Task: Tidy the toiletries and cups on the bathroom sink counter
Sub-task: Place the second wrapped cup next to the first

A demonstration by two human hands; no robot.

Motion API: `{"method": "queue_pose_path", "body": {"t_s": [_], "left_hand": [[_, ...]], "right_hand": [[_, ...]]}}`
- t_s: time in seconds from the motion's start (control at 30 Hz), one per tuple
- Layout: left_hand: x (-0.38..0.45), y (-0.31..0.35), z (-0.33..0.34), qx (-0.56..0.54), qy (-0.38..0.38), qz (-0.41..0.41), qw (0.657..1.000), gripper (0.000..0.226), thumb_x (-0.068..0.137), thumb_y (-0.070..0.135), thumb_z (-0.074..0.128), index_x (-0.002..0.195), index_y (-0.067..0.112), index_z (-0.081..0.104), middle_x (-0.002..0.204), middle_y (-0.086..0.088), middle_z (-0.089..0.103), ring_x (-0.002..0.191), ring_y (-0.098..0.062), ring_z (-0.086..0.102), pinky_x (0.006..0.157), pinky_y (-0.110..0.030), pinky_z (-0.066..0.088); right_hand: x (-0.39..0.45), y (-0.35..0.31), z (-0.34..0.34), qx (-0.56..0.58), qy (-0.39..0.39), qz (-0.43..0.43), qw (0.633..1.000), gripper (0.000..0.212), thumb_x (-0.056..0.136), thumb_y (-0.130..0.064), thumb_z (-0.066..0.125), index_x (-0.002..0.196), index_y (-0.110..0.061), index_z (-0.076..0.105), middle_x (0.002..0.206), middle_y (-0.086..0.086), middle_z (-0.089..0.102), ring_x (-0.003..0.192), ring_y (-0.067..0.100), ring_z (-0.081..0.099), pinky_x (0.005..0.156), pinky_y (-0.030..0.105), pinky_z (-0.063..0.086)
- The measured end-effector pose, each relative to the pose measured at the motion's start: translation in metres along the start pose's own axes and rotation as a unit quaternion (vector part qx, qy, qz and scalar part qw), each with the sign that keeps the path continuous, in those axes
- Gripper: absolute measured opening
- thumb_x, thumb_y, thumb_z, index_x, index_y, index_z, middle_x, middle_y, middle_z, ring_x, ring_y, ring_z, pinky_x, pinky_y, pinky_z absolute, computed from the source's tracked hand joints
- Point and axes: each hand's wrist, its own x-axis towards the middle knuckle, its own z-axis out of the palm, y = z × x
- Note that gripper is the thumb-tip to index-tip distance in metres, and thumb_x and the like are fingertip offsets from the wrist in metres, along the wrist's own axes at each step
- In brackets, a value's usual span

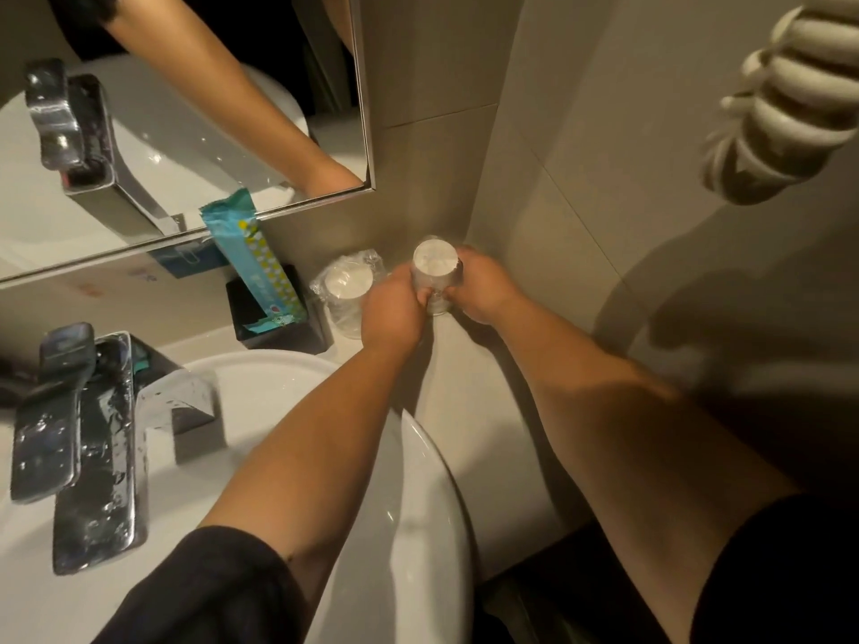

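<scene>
Clear wrapped cup (434, 271) with white paper lid, between both hands.

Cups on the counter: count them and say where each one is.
2. One cup is gripped by the left hand and right hand in the corner; the wrapped cup stands beside the black holder. Others may be hidden.

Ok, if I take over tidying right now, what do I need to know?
Left hand and right hand: both holding the wrapped cup in the back corner of the counter.
Second wrapped cup: standing just left of it, nobody touching it.
Teal packet: upright in the black holder beside the sink.
Done: cups are together by the wall.
Left: let go of the held cup, straighten the rest.
</scene>
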Motion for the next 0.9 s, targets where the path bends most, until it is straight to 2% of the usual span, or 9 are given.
{"method": "queue_pose_path", "body": {"t_s": [0.13,0.3,0.47,0.63,0.7,0.8,0.9], "left_hand": [[0.001,0.000,0.002,0.006,0.004,-0.002,1.000,0.019,0.093,0.023,0.052,0.106,0.009,0.053,0.090,-0.014,0.063,0.083,-0.031,0.057,0.064,-0.033,0.035],[0.002,0.000,0.001,0.022,-0.003,-0.015,1.000,0.025,0.094,0.028,0.052,0.110,0.008,0.051,0.095,-0.015,0.063,0.088,-0.033,0.057,0.067,-0.036,0.039],[-0.004,0.011,-0.005,0.013,-0.013,-0.021,1.000,0.032,0.093,0.026,0.055,0.117,0.005,0.049,0.107,-0.016,0.063,0.099,-0.034,0.059,0.072,-0.034,0.038],[-0.019,0.027,-0.027,0.025,-0.057,-0.042,0.997,0.037,0.094,0.021,0.053,0.124,0.001,0.044,0.115,-0.019,0.060,0.105,-0.035,0.058,0.075,-0.035,0.040],[-0.033,0.031,-0.038,0.077,-0.083,-0.008,0.994,0.031,0.094,0.018,0.050,0.121,0.004,0.048,0.119,-0.016,0.058,0.105,-0.033,0.057,0.077,-0.036,0.042],[-0.059,0.032,-0.056,0.175,-0.113,0.075,0.975,0.031,0.094,0.020,0.048,0.122,0.006,0.049,0.122,-0.015,0.053,0.109,-0.033,0.053,0.083,-0.038,0.043],[-0.086,0.028,-0.073,0.258,-0.108,0.158,0.947,0.036,0.094,0.031,0.049,0.121,0.008,0.051,0.121,-0.013,0.055,0.113,-0.032,0.049,0.089,-0.039,0.041]], "right_hand": [[0.000,0.000,0.000,-0.014,-0.004,-0.005,1.000,0.057,0.077,-0.004,0.067,0.130,-0.010,0.049,0.124,0.011,0.061,0.113,0.029,0.057,0.095,0.035,0.045],[-0.001,-0.002,0.000,-0.014,0.000,0.002,1.000,0.059,0.079,-0.004,0.067,0.133,-0.011,0.045,0.127,0.011,0.060,0.116,0.030,0.055,0.095,0.032,0.043],[-0.010,-0.008,-0.007,-0.024,-0.005,0.037,0.999,0.081,0.087,-0.013,0.062,0.151,-0.013,0.013,0.141,0.014,0.048,0.125,0.033,0.049,0.103,0.038,0.042],[-0.047,-0.015,-0.020,-0.058,-0.001,0.011,0.998,0.058,0.087,-0.023,0.061,0.138,-0.011,0.035,0.121,0.016,0.061,0.108,0.035,0.058,0.083,0.033,0.045],[-0.069,-0.015,-0.025,-0.102,-0.010,-0.001,0.995,0.057,0.088,-0.023,0.060,0.139,-0.011,0.037,0.123,0.016,0.059,0.110,0.035,0.056,0.083,0.033,0.043],[-0.106,-0.016,-0.032,-0.205,-0.017,-0.020,0.978,0.051,0.091,-0.025,0.055,0.139,-0.012,0.041,0.134,0.014,0.052,0.119,0.033,0.052,0.095,0.037,0.045],[-0.144,-0.019,-0.036,-0.283,-0.013,-0.064,0.957,0.039,0.093,-0.027,0.049,0.129,-0.014,0.050,0.127,0.011,0.053,0.116,0.030,0.051,0.094,0.039,0.046]]}}
